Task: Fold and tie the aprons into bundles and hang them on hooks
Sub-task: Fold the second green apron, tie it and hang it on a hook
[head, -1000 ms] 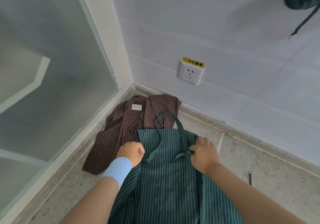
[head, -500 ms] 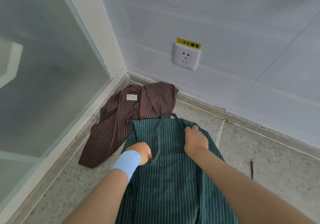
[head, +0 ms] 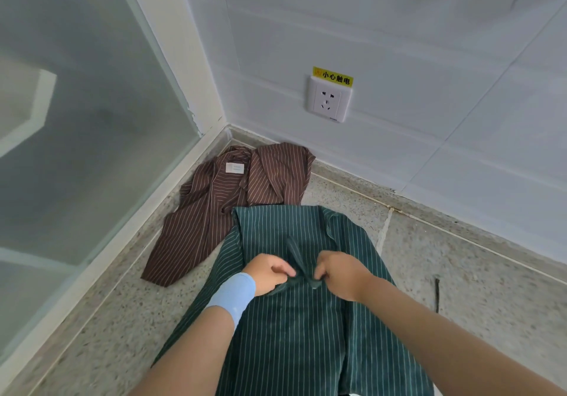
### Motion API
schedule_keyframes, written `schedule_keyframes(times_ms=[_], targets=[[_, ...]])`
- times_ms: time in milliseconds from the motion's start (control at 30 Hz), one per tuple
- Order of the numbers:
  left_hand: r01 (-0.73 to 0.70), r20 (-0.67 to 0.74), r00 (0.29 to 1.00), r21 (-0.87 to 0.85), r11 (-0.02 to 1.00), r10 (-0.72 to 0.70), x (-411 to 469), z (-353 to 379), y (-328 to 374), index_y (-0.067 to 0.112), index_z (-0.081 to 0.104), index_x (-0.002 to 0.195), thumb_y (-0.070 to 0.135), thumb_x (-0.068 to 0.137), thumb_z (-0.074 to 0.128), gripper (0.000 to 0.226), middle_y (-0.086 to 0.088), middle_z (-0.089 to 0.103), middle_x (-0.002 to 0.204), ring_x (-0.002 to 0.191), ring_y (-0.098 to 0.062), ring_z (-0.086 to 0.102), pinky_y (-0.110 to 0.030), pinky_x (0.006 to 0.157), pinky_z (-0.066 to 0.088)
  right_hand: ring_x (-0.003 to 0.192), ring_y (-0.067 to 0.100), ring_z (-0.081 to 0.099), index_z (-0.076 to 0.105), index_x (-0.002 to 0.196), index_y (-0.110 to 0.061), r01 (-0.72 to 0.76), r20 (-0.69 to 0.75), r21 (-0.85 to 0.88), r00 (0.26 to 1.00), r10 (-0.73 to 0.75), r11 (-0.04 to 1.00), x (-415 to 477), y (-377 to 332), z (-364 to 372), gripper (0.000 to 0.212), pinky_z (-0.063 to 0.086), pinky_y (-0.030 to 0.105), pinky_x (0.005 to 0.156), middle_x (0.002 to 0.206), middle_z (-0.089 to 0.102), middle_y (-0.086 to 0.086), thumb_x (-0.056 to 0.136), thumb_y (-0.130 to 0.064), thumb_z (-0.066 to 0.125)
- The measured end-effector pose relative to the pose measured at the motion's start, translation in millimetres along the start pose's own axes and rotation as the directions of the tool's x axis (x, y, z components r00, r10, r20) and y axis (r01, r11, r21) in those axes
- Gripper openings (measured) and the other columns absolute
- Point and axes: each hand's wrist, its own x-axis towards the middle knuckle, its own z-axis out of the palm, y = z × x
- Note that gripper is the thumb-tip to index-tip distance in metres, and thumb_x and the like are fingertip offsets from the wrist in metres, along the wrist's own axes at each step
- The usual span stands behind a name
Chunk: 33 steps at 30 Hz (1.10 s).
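The green apron (head: 291,334) lay flat on the floor (head: 460,273), touching the brown apron (head: 221,211). My left hand (head: 270,274) and right hand (head: 340,273) sat close together, both pinching its strap (head: 296,257). I think I was at the folding step. Next I needed to lay the strap down and fold the cloth over.

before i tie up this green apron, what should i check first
1. Both grips on the strap: ok. The left grip and right grip pinch the strap.
2. Green apron lying on the floor: ok.
3. Green apron apart from the brown apron: not ok, its top edge touches or overlaps it.
4. Knot made: cannot tell, the fingers hide the strap there.
5. Hook in sight: not ok, none in view.
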Motion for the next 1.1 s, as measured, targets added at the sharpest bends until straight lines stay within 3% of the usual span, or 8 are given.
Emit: schedule_keyframes(times_ms=[133, 267, 367, 467, 633, 867, 1000, 1100], targets=[[0.058, 0.352, 0.901, 0.480, 0.875, -0.253, -25.3, -11.0, -1.7, 0.033, 0.074, 0.110, 0.015, 0.092, 0.057, 0.030, 0.010, 0.069, 0.093, 0.075, -0.006, 0.062, -0.026, 0.087, 0.053, 0.123, 0.017, 0.057, 0.071, 0.119, -0.027, -0.041, 0.299, -0.036, 0.953, 0.050, 0.998, -24.1, 2.2, 0.8, 0.068, 0.048, 0.030, 0.102, 0.136, 0.060, -0.005, 0.079, 0.015, 0.036], [0.046, 0.002, 0.999, 0.332, 0.942, -0.049, -15.6, -10.6, 9.3, 0.027, 0.070, 0.114, 0.008, 0.099, 0.042, 0.037, 0.005, 0.065, 0.126, 0.101, -0.016, 0.064, -0.030, 0.094, 0.050, 0.084, 0.005, 0.063, 0.071, 0.103, -0.027, -0.192, -0.151, 0.269, 0.959, 0.238, 0.944, -29.9, 11.8, -12.7, 0.045, 0.050, 0.015, 0.068, 0.130, 0.060, -0.003, 0.093, 0.004, 0.040], [-0.006, -0.185, 0.981, 0.276, 0.961, 0.059, 0.2, -3.1, 26.2, 0.030, 0.065, 0.111, 0.012, 0.101, 0.039, 0.033, 0.007, 0.061, 0.124, 0.099, -0.015, 0.060, -0.032, 0.088, 0.051, 0.096, 0.020, 0.062, 0.054, 0.132, -0.018, -0.382, -0.278, 0.203, 0.860, 0.427, 0.901, -29.3, 31.1, -16.3, 0.035, 0.058, 0.031, 0.071, 0.143, 0.041, 0.005, 0.099, -0.008, 0.045], [-0.031, -0.142, 0.984, 0.440, 0.897, 0.104, 22.3, 13.0, 39.0, 0.033, 0.054, 0.132, 0.022, 0.100, 0.046, 0.035, 0.002, 0.041, 0.148, 0.135, -0.022, 0.038, -0.044, 0.107, 0.041, 0.100, 0.030, 0.063, 0.023, 0.150, -0.015, -0.525, -0.163, 0.301, 0.794, 0.585, 0.796, -25.2, 49.0, -11.2, 0.057, 0.057, 0.042, 0.078, 0.144, 0.038, 0.016, 0.101, -0.026, 0.050], [0.112, -0.005, 0.992, 0.506, 0.855, -0.127, 43.2, 18.3, 35.8, 0.037, 0.004, 0.156, 0.038, 0.096, 0.052, 0.076, 0.002, -0.014, 0.164, 0.151, -0.028, -0.010, -0.055, 0.120, 0.014, 0.077, 0.020, 0.059, 0.059, 0.117, -0.013, -0.489, -0.268, 0.269, 0.790, 0.552, 0.830, -6.2, 65.3, -21.4, 0.020, 0.055, 0.035, 0.069, 0.100, 0.063, 0.005, 0.099, -0.017, 0.051], [-0.038, -0.424, 0.883, 0.360, 0.932, 0.200, 57.2, -19.7, 31.6, 0.029, 0.055, 0.130, 0.016, 0.100, 0.046, 0.034, 0.006, 0.052, 0.137, 0.125, -0.018, 0.045, -0.036, 0.100, 0.045, 0.093, 0.031, 0.060, 0.035, 0.137, -0.012, -0.542, -0.445, 0.041, 0.742, 0.501, 0.839, 30.1, 69.6, -72.1, 0.062, 0.053, 0.035, 0.058, 0.137, 0.035, 0.018, 0.083, 0.002, 0.061], [0.010, -0.596, 0.768, 0.378, 0.926, 0.235, 67.6, -42.1, 25.4, 0.026, 0.059, 0.122, 0.020, 0.095, 0.060, 0.028, 0.004, 0.051, 0.129, 0.118, -0.021, 0.046, -0.035, 0.094, 0.045, 0.098, 0.029, 0.062, 0.046, 0.136, -0.011, -0.411, -0.431, 0.182, 0.783, 0.448, 0.893, 63.4, 42.6, -75.1, 0.045, 0.047, 0.034, 0.063, 0.137, 0.042, 0.011, 0.098, -0.036, 0.046], [0.185, -0.594, 0.792, 0.455, 0.871, 0.142, 73.3, -56.5, 19.5, 0.029, 0.050, 0.130, 0.030, 0.087, 0.071, 0.047, -0.001, 0.042, 0.138, 0.123, -0.025, 0.043, -0.040, 0.099, 0.041, 0.103, 0.029, 0.064, 0.047, 0.139, -0.013, -0.498, -0.339, 0.290, 0.745, 0.575, 0.817, 81.5, 38.0, -80.7, 0.051, 0.051, 0.036, 0.072, 0.135, 0.052, 0.010, 0.099, -0.044, 0.049]])
